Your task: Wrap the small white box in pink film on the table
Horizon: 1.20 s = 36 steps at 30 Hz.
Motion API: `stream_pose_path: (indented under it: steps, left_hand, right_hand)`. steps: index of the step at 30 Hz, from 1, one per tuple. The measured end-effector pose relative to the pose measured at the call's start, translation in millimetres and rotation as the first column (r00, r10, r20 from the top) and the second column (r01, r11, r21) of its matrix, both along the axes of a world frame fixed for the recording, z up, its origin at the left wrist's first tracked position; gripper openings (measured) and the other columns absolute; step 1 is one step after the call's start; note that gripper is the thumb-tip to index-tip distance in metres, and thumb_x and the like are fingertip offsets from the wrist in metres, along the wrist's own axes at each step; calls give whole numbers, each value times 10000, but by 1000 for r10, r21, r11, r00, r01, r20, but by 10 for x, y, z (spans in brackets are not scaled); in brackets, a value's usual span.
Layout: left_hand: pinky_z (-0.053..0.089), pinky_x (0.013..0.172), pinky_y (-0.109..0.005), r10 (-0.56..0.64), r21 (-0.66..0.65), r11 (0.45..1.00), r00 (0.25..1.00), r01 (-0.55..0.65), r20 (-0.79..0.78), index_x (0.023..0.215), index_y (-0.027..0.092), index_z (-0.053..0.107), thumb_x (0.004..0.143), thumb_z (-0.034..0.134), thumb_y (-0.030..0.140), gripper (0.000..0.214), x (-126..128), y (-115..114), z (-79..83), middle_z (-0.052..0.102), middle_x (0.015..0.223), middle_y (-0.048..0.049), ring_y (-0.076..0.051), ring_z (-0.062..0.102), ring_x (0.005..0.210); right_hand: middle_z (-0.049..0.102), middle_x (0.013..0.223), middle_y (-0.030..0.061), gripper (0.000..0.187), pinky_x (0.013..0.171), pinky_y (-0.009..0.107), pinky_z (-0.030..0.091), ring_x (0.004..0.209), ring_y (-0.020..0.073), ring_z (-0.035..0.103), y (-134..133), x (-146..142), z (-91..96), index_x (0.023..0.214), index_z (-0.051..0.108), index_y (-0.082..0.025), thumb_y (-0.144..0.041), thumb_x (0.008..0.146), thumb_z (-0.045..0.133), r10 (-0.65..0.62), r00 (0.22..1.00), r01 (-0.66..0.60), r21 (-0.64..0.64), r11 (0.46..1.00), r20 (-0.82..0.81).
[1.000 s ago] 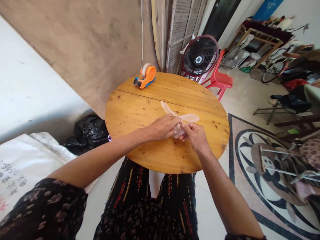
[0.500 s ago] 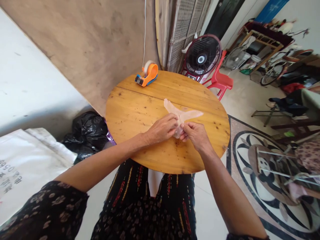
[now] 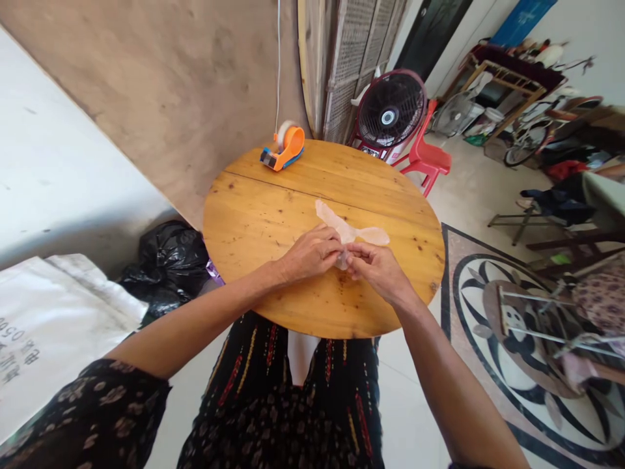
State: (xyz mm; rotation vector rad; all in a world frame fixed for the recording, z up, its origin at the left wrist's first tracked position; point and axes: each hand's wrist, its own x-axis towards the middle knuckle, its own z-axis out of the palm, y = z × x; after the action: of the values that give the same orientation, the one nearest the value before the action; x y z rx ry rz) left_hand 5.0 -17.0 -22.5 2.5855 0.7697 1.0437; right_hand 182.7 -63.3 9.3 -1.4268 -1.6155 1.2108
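Observation:
A thin, translucent pinkish-white plastic bag (image 3: 346,230) is bunched up over the round wooden table (image 3: 254,228). Two flat, handle-like ends of it spread away from me, one to the left and one to the right. My left hand (image 3: 312,251) pinches the gathered part from the left, fingers bent. From the right, my right hand (image 3: 374,266) grips the same bunch between thumb and fingers. The two hands nearly meet, and their fingers hide much of the crumpled middle.
An orange and blue tape dispenser (image 3: 286,148) stands at the table's far left edge. Beyond the table are a floor fan (image 3: 389,111) and a red chair (image 3: 427,156). Black plastic bags (image 3: 170,257) lie left of the table, by a white sack (image 3: 63,312).
Both hands have drawn closer together around the bunched bag. Its two loose ends have shifted slightly toward me and lie lower. The whole view has moved a little.

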Motion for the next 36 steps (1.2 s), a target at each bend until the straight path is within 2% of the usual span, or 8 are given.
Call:
stream_pose_path:
  steps: [5,8,12,18,24,29,32,36]
  left_hand:
    - [460,766,-314,51,-128,991,999,-49,17,796,164,618,758,531,135,99,-29,-55,85,645,802,-45,-182,565,808]
    - [463,753,-318,101,-206,975,994,-89,52,902,162,583,767,580,237,155,-18,-92,114,649,876,-50,-191,573,834]
    - [443,792,-323,138,-184,975,989,-126,54,862,177,592,830,544,222,73,55,-105,79,638,847,-28,-182,554,844]
    - [440,785,-312,208,-139,970,976,-199,59,765,171,603,813,566,166,61,119,-98,-28,627,823,-32,-179,538,838]
    - [450,767,-306,266,-34,963,964,-266,-11,724,162,634,793,580,170,88,151,-100,-33,617,807,-52,-186,545,833]
    - [459,721,-307,289,-35,957,957,-289,9,641,160,623,784,663,299,203,184,-93,8,622,756,-56,-192,557,790]
    - [454,694,-307,328,-67,942,945,-328,-13,600,161,600,796,662,300,248,218,-73,36,621,738,-57,-195,556,779]
    - [443,664,-294,359,-120,924,932,-362,-46,564,166,549,777,628,186,227,259,-39,46,596,708,-46,-182,546,753]
  right_hand:
    - [650,726,13,179,657,268,438,656,135,559,5,-33,-81,880,721,-181,-241,789,579,-108,950,6,328,945,292]
    - [684,816,42,220,692,289,432,707,161,585,-14,-83,-43,942,724,-185,-211,801,557,-168,879,-15,378,926,446]
    - [696,908,69,328,735,310,433,802,198,603,-33,-94,23,1070,701,-189,-168,807,506,-141,809,-92,361,928,570]
    - [660,774,21,345,650,268,432,667,153,556,9,-18,26,1102,687,-203,-182,803,517,-2,864,-160,279,947,504]
    - [680,831,27,296,666,275,442,701,150,583,2,65,55,1069,692,-197,-199,834,512,42,892,-175,259,950,449]
    - [699,918,57,235,711,291,473,784,167,622,-58,240,203,1016,702,-190,-284,866,548,-106,925,-49,390,920,366]
    - [706,908,59,197,699,302,485,762,171,626,-31,337,335,955,712,-213,-307,868,563,-236,893,12,505,863,382]
    - [693,915,67,176,773,345,501,823,194,638,147,424,448,948,716,-216,-286,848,589,-272,829,-89,595,798,489]
